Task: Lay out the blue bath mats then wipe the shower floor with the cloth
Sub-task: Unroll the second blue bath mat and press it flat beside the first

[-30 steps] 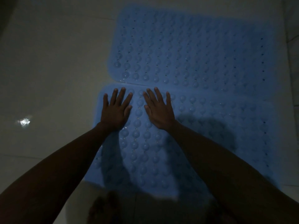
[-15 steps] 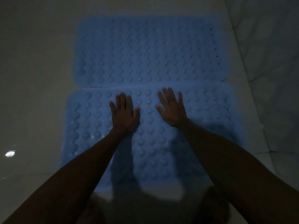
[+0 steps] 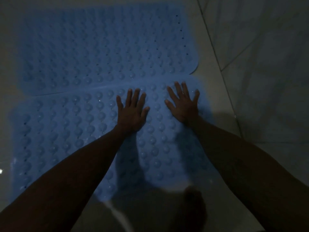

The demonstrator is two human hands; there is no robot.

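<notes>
Both studded blue rubber bath mats lie flat; left hand and right hand press the lower-frame mat, fingers spread; wiping remains, no cloth visible.

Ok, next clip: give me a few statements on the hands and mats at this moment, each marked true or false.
1. Both hands lie flat with fingers spread on the near blue mat. True: left hand, right hand.
2. The right hand holds a cloth. False: it holds nothing, and no cloth is in view.
3. A far blue mat lies beyond the near one. True.
4. The left hand rests on the bare floor. False: it is on the near mat.
5. The hands overlap. False: a gap of mat shows between them.
</notes>
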